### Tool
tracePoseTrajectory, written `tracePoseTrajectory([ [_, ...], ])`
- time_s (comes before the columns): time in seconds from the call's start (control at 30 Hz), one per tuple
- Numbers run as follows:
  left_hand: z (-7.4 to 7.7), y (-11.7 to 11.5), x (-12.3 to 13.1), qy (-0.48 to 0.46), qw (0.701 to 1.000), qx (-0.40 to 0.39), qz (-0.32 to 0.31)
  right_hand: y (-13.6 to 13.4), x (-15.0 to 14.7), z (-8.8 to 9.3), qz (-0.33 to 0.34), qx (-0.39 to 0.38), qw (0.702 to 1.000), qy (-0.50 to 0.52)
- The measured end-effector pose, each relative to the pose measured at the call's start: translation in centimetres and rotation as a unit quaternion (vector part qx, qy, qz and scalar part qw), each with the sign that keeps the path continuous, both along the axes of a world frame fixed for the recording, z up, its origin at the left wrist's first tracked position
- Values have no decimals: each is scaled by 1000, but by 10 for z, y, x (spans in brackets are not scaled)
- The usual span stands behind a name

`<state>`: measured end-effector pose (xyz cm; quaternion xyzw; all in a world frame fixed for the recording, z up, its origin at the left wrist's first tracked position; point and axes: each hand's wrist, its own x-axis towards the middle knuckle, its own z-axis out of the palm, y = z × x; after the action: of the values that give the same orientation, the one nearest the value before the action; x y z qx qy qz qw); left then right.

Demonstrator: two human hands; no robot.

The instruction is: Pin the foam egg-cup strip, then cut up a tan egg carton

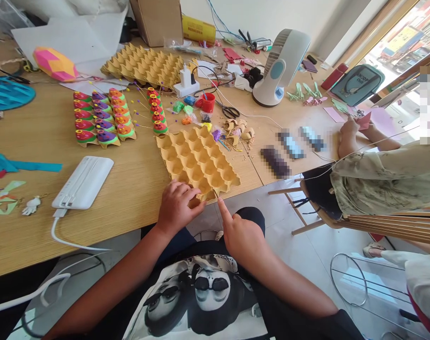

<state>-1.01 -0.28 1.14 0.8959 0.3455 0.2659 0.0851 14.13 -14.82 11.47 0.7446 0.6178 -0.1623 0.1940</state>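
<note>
A yellow cardboard egg tray point(197, 158) lies at the table's near edge with its cups facing up. My left hand point(177, 205) grips its near left corner, fingers over the rim and thumb along the front. At the near rim, my right hand point(241, 233) is closed with the index finger stretched forward. A thin dark blade tip point(215, 192) shows just beyond that fingertip, touching the tray; the rest of this knife is hidden in the hand. Behind the tray stands a strip of painted egg-tray cups point(157, 111), red and green.
More painted cups point(103, 118) bristle with pins at left, behind a white power bank point(83, 183). Torn tray scraps point(238, 132), scissors point(231, 111), a red cup point(207, 102) and a white fan point(282, 68) lie beyond. At right, another person's hands point(353, 132) hold pink paper.
</note>
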Motion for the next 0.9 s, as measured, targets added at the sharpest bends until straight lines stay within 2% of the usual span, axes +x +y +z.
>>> tracePoseTrajectory([
  [0.33, -3, 1, 0, -3, 1000, 16, -5, -8, -1, 1, 1, -14, 1000, -7],
  [0.5, -2, 1, 0, -5, 1000, 23, -10, -15, 8, -5, -9, 34, 998, 44],
  [0.67, -4, 2, -1, -6, 1000, 22, -13, -15, 13, -1, -35, 71, 995, 62],
  [0.9, -5, 2, -2, -5, 1000, 22, -15, -6, 11, 0, -21, 66, 995, 74],
])
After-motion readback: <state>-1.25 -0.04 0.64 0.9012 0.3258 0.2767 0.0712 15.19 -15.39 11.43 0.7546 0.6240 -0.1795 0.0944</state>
